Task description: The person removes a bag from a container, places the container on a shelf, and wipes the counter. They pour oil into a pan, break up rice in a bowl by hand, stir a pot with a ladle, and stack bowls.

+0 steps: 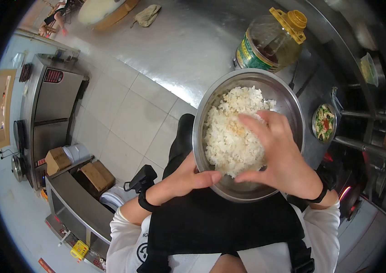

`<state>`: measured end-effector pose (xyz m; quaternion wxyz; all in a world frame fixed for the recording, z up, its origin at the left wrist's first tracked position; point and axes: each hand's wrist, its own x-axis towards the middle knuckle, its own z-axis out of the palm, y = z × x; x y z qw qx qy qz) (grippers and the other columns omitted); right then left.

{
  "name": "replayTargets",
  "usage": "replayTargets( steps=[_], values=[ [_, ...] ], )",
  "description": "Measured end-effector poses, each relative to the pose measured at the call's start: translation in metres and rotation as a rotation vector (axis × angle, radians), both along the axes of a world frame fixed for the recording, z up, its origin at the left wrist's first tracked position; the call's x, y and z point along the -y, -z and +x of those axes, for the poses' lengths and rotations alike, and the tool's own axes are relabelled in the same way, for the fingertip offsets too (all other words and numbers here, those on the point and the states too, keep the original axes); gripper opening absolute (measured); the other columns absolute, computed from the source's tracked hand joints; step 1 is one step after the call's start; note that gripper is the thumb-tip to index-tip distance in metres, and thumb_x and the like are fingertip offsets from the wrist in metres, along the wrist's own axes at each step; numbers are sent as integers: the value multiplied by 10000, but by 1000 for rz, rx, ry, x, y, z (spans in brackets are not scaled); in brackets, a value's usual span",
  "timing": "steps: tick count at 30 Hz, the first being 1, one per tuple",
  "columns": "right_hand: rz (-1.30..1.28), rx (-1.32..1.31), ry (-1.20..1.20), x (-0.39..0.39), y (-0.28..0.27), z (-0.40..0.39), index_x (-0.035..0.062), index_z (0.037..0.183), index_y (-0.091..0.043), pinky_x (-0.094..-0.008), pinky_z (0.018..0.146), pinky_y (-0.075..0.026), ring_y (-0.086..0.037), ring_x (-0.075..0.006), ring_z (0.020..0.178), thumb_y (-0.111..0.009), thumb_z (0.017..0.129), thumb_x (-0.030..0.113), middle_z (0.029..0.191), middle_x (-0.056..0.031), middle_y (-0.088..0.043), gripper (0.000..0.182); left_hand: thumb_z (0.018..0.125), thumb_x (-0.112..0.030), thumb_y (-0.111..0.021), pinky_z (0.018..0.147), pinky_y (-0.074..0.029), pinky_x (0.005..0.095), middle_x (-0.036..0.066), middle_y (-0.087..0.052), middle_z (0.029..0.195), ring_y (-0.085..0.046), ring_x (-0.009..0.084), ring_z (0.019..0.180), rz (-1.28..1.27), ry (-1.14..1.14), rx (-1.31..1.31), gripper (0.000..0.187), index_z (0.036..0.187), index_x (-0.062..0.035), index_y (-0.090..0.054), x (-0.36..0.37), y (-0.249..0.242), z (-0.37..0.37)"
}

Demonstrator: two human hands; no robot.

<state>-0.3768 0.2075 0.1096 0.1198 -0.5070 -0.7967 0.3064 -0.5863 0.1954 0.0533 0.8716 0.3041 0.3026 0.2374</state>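
Note:
A steel mixing bowl (296, 109) full of cooked white rice (231, 139) is held in front of my body. My left hand (188, 178) grips its near-left rim, thumb over the edge and the other fingers hidden underneath. Over the right side of the rice is my right hand (281, 152), thumb and fingers spread in a wide curve against the grains. No lump of rice shows in its grasp. Some grains near those fingertips look yellowish brown.
Beyond the bowl, a large oil jug (272, 43) stands on the steel counter (179, 50). At right is a small bowl of chopped vegetables (324, 123). A cloth (147, 16) lies farther back. Cardboard boxes (96, 176) and a steel cabinet (58, 98) are at left.

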Motion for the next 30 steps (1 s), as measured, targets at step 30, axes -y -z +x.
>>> replayTargets(
  steps=[30],
  values=[
    [111, -6, -264, -6, 26, -30, 104, 1051, -501, -424, 845, -399, -420, -361, 1030, -691, 561, 46, 1182, -119, -405, 529, 717, -161, -571, 1015, -240, 322, 130, -253, 1335, -247, 190, 1243, 76, 68, -47, 840, 1361, 7, -58, 7, 26, 0]
  ],
)
